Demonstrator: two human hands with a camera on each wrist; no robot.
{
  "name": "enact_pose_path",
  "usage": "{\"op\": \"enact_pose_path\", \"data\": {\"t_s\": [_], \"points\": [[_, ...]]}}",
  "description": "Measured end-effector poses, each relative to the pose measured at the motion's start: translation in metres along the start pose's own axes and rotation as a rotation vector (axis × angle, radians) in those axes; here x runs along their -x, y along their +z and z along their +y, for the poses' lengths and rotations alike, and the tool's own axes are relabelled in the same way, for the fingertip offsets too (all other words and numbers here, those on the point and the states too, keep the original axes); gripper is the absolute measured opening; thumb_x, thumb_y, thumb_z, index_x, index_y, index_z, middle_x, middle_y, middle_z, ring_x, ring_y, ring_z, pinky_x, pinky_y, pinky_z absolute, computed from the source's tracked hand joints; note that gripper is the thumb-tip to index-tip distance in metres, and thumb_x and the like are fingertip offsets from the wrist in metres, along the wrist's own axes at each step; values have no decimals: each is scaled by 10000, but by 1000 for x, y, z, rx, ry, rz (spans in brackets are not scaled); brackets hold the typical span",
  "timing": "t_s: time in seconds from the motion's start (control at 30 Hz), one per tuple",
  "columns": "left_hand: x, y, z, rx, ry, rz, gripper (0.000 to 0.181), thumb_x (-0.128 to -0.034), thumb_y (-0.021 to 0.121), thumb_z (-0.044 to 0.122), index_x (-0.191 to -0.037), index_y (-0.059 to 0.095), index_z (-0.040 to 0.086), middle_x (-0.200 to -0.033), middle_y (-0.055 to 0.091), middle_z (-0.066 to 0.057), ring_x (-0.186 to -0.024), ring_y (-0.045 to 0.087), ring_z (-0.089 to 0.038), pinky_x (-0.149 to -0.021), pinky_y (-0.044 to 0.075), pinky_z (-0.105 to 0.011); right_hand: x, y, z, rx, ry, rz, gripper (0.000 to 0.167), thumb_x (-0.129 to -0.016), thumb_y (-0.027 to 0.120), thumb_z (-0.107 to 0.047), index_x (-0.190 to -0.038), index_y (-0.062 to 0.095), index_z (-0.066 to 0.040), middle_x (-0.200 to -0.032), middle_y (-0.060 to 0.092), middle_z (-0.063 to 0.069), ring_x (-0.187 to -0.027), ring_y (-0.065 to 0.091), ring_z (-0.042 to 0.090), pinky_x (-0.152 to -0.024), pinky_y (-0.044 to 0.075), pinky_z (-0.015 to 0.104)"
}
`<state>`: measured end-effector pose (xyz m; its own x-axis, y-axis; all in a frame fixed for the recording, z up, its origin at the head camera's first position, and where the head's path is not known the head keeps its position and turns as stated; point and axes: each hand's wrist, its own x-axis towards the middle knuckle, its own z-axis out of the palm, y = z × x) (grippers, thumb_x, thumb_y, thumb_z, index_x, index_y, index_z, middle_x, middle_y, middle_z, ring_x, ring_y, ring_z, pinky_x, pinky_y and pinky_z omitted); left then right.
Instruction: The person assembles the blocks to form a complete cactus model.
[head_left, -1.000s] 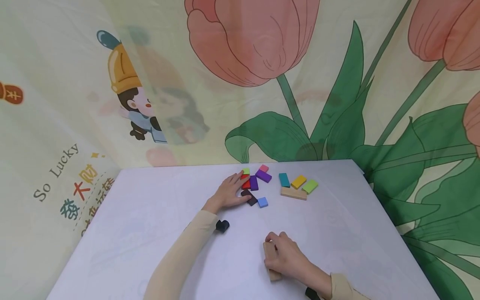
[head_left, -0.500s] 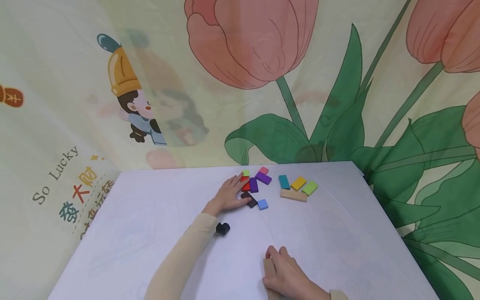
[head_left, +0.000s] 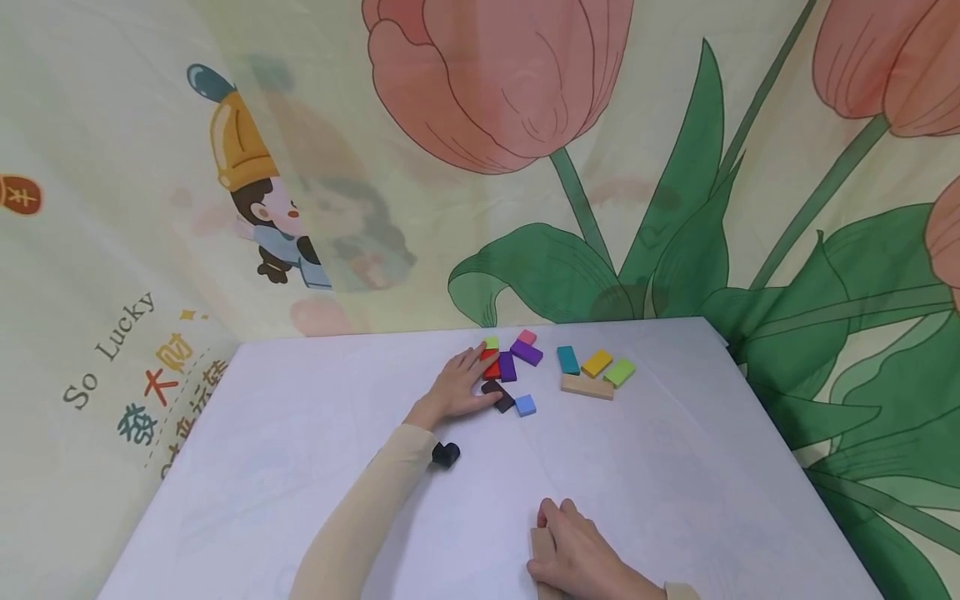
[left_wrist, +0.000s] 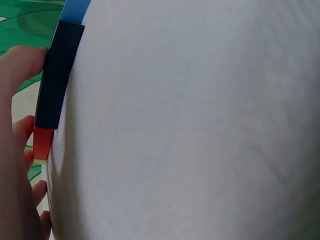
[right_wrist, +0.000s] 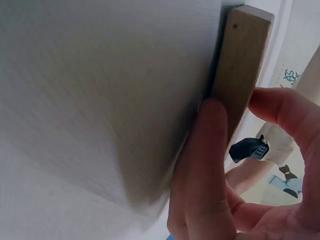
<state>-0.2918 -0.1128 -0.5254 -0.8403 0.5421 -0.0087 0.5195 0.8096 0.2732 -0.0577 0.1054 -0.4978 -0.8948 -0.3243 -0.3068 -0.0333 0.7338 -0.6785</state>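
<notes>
At the back middle of the table, my left hand rests with spread fingers on a black block and a red block. In the left wrist view the thumb touches the black block, with the red block beyond it. Near the front edge of the head view, my right hand holds a plain wooden block, partly hidden by the fingers. The right wrist view shows this wooden block between thumb and fingers, against the white surface.
Purple blocks, a pink block and a blue block lie beside my left hand. Further right are teal, yellow and green blocks behind another wooden block. A patterned cloth hangs behind the table.
My right hand has moved toward the front edge with the wooden block, mostly in the first half second. My left hand has stayed in place on the blocks.
</notes>
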Motion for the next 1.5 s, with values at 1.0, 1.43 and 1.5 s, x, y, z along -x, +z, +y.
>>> {"op": "enact_pose_path", "data": {"t_s": [1.0, 1.43, 1.5], "points": [[3, 1, -1, 73, 47, 45, 784, -900, 415, 650, -1542, 264, 225, -1641, 139, -101, -1472, 209, -401, -1208, 176, -545, -130, -127, 65, 338, -12, 552, 162, -843, 682, -36, -996, 705, 11, -860, 692, 148, -696, 597, 225, -532, 474, 290], [2, -3, 3, 4, 3, -11, 763, -898, 480, 553, -1546, 253, 221, -1645, 132, -85, -1491, 194, -364, -1220, 179, -510, -125, -124, 64, 336, 10, 545, 196, -817, 714, -70, -987, 701, 27, -932, 649, 174, -771, 589, 261, -600, 501, 361], [2, -3, 3, 2, 1, -11, 768, -895, 475, 562, -1546, 252, 223, -1645, 133, -83, -1490, 198, -363, -1219, 182, -509, -122, -125, 61, 318, 30, 525, 197, -825, 719, -97, -982, 689, 18, -891, 661, 142, -744, 585, 233, -592, 491, 339]]}}
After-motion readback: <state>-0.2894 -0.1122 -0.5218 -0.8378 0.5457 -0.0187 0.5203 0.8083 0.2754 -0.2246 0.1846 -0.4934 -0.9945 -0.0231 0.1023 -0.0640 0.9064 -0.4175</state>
